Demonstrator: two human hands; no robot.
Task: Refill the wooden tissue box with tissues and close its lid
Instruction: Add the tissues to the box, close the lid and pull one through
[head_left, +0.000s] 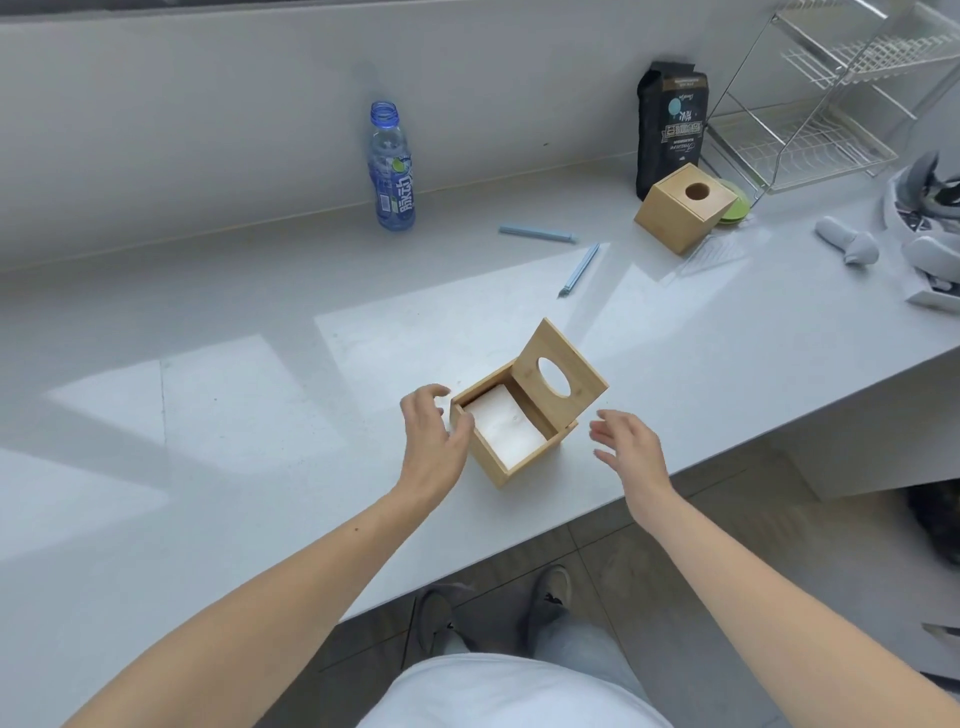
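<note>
The wooden tissue box (524, 465), a smooth pale cube, stands near the glossy grey desk's (208, 415) front edge. White tissues (506, 428) fill it, and the oval-holed lid (566, 364) is tilted up. The left hand (434, 447) cups its corner with loosely curved fingers. The right hand (631, 447) is spread just beside it. The bottle's (390, 166) blue label bears Chinese characters.

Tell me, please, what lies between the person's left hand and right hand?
The open wooden tissue box, white tissues inside and lid raised, stands between the left hand and the right hand, as the head view shows.
</note>
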